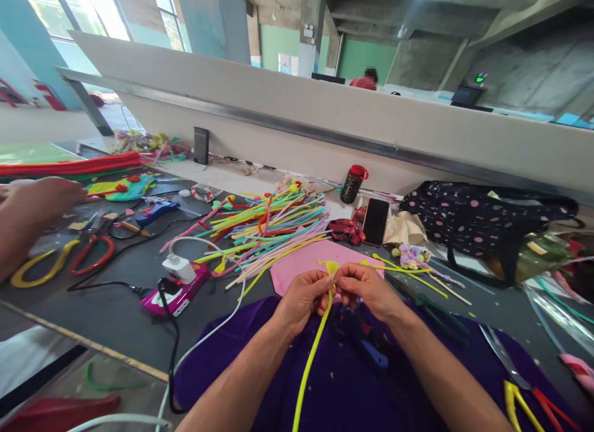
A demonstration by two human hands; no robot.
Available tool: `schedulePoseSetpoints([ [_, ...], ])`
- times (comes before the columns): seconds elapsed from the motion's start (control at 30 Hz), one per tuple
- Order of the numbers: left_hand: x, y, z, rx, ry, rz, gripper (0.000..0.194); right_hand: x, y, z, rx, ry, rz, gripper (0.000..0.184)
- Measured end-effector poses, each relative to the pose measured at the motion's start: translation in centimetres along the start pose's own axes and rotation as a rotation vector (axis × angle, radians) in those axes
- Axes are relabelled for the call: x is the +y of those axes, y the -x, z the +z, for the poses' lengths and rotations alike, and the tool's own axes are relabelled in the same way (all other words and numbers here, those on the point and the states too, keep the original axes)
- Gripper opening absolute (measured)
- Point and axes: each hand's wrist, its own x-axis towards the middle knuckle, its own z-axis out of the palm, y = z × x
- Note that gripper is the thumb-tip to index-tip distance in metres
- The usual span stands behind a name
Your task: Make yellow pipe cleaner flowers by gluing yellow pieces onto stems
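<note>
Between my two hands is a yellow pipe cleaner [312, 351], its long tail hanging down toward me and a small yellow bundled head [331, 267] at its top. My left hand [306, 296] pinches the stem just under that head. The fingers of my right hand [359, 288] are closed at the same spot from the other side, partly hiding what they grip. Behind the hands lies a pink sheet [292, 268]. A dark purple cloth [260, 333] spreads below, with a blue-handled tool [374, 353] on it.
Loose pipe cleaners [273, 221] are heaped at centre. Scissors [505, 358] lie at right, more scissors [95, 252] at left by a co-worker's hand [46, 200]. A magenta power box [179, 291], phone [376, 221], bottle [353, 184] and dark patterned bag [464, 228] stand around.
</note>
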Motion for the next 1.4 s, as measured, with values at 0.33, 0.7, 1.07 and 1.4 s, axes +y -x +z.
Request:
schedulePoseSetpoints([
  [0.33, -0.3, 0.0, 0.2, -0.039, -0.042, 0.041, 0.025, 0.7, -0.4, -1.2, -0.106, -0.184, 0.09, 0.02],
  [0.7, -0.1, 0.1, 0.2, -0.058, 0.002, 0.0, 0.024, 1.4, -0.8, -1.4, -0.122, -0.296, 0.091, 0.02],
  [1.07, -0.5, 0.1, 0.2, -0.089, 0.002, 0.013, 0.024, 2.5, -1.2, -1.8, -0.157, -0.318, 0.101, 0.024],
  [1.4, -0.3, 0.2, 0.2, -0.051, 0.013, 0.024, 0.021, 1.7, -1.0, -1.6, -0.142, -0.331, 0.068, 0.022],
])
